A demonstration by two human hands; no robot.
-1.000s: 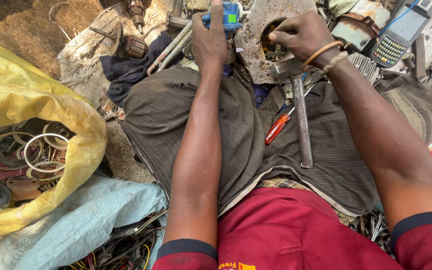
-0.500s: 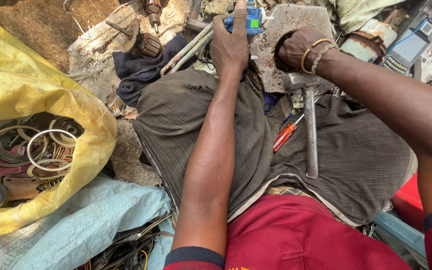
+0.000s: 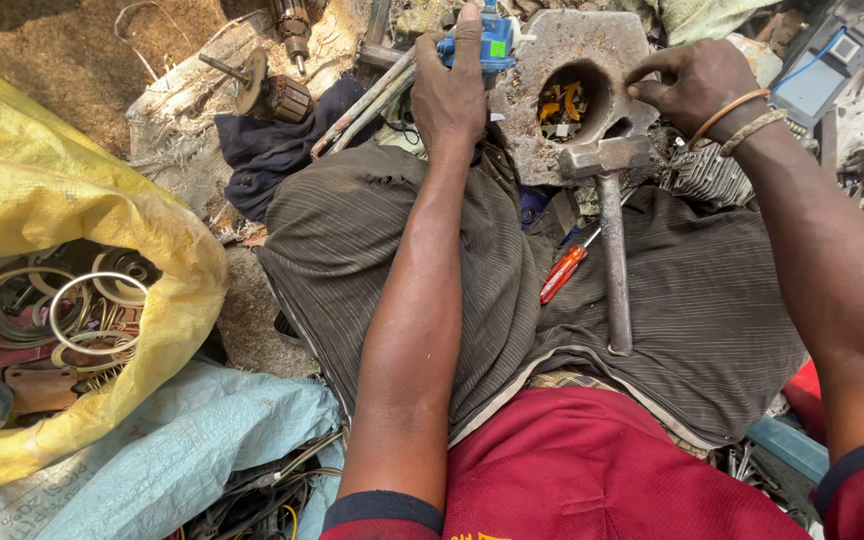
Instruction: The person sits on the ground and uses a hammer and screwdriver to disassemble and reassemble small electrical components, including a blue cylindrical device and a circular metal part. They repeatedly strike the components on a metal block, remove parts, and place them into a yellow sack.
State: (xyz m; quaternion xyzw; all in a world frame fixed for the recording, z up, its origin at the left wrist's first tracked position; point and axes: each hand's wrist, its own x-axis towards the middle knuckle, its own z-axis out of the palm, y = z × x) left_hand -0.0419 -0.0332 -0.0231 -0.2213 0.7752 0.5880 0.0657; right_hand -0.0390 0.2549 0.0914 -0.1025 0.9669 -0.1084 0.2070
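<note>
- Left hand point(image 3: 449, 95) closed around a small blue plastic part point(image 3: 487, 45) at the top edge of the view, thumb side wrapped, the part poking out above the knuckles.
- Right hand point(image 3: 694, 82) rests on the upper right edge of a heavy grey metal block point(image 3: 552, 55); fingertips curled and pressed together on the rim, pinching nothing that shows.
- The block sits just beyond the knees, touching the lap cloth. Its round hole point(image 3: 567, 100) holds small orange and dark bits, loose or fixed I cannot tell.
- A hammer point(image 3: 610, 220) lies on the striped grey cloth point(image 3: 372, 250), head against the block's lower edge, handle pointing back toward the body. Untouched.
- A red-handled screwdriver point(image 3: 564, 272) lies just beside the hammer's handle, also untouched.
- Judgement: stripping work is partway; the blue part is in hand, pieces remain in the hole, and both tools lie idle.
- To the left, a yellow sack point(image 3: 82, 215) stands open with metal rings point(image 3: 87, 310) and scrap inside. A pale blue sack point(image 3: 172, 450) lies below it with wires point(image 3: 262, 495) spilling out.
</note>
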